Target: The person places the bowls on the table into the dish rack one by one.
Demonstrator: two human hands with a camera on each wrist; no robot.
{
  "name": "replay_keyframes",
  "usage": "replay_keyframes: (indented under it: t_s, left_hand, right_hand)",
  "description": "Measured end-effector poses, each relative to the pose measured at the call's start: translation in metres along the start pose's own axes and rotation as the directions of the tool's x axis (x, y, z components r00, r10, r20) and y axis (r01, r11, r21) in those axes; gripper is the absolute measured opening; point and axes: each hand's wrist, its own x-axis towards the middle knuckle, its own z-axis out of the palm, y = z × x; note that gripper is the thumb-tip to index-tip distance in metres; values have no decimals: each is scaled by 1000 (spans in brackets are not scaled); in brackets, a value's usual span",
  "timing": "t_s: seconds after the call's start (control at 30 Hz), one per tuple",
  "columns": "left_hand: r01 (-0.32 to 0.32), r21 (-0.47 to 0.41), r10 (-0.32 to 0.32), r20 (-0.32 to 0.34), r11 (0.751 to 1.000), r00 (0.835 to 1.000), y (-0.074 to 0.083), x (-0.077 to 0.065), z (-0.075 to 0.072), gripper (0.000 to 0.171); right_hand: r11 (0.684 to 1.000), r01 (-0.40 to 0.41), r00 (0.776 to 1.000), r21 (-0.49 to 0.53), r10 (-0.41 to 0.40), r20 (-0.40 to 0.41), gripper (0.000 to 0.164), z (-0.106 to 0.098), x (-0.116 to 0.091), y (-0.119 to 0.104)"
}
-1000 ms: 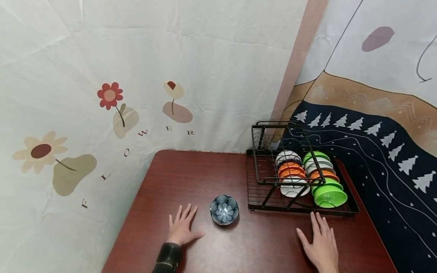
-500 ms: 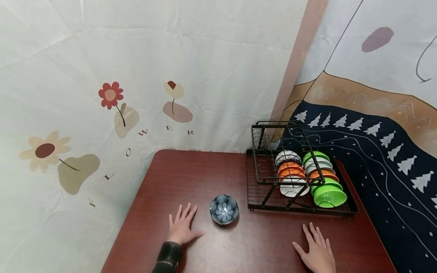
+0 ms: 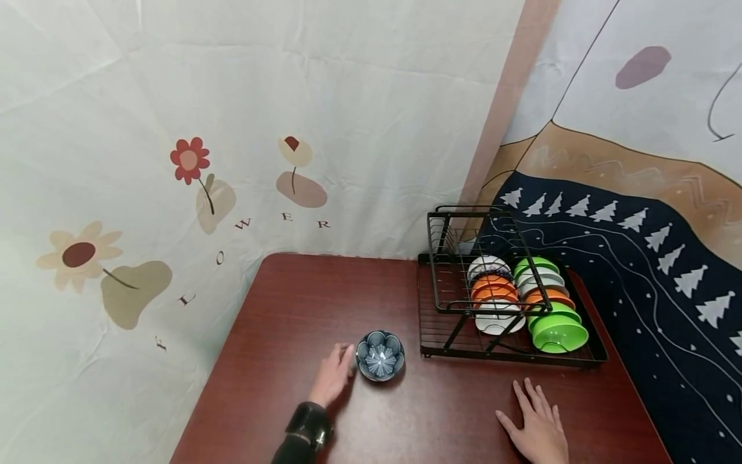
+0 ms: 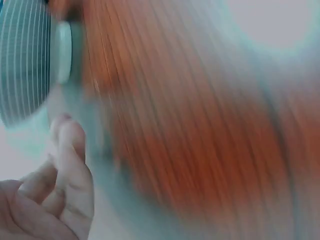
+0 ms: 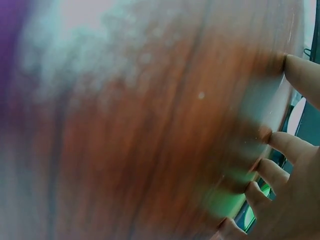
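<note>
A small dark blue bowl [image 3: 380, 356] with a petal pattern inside stands upright on the brown table. Just left of it is my left hand [image 3: 333, 378], a dark band round its wrist, its fingers close to the bowl's rim. In the left wrist view the fingers [image 4: 72, 170] are slightly bent and appear apart from the ribbed outside of the bowl [image 4: 25, 60]. My right hand [image 3: 538, 428] rests on the table in front of the dish rack, fingers spread. The right wrist view shows its fingertips [image 5: 282, 145] on the wood, holding nothing.
A black two-tier dish rack [image 3: 458, 351] stands at the table's back right. Green bowls [image 3: 559, 335], white bowls [image 3: 497, 322] and orange bowls [image 3: 493, 290] sit in two rows on its lower tier. Printed cloth [image 3: 377, 129] hangs behind the table [image 3: 290, 303].
My left hand has moved right to the bowl's side, its spread fingers drawn together. The right hand drew back slightly from the rack, then stayed still. The bowl has not moved.
</note>
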Motion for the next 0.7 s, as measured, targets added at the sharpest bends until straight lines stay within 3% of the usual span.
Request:
replay_keyframes:
  t_s: [0.03,0.1,0.23,0.33,0.47,0.53,0.63,0.7]
  left_hand:
    - [52,-66,-48,57,996,997,-1,3,7,56]
    - [95,-151,-78,111,984,991,-10,11,23,53]
    - [67,-285,-32,128,956,991,-24,18,45,32]
    - [41,-320,-3,117,947,993,-29,18,52,14]
    - [62,-300,-32,105,952,994,-41,23,60,11]
    - [47,-292,-18,102,955,995,-36,20,58,11]
    - [-36,-278,62,84,960,995,-20,12,49,17]
    - [-59,-282,85,81,958,993,-2,5,41,24]
  right_hand:
    - [1000,7,1000,1,-7,-10,102,1,0,0]
    - [1000,18,999,1,-18,-26,101,2,-1,0]
    - [1000,27,999,3,-27,-35,100,3,-1,-2]
    - [1000,18,1000,8,-18,-22,101,4,-1,-1]
    - [1000,14,1000,10,-14,-22,102,4,-1,0]
    - [1000,23,999,9,-23,-35,101,5,-1,1]
    - [999,49,996,8,-48,-73,98,6,-2,2]
    - [998,63,993,6,-62,-96,96,7,-2,3]
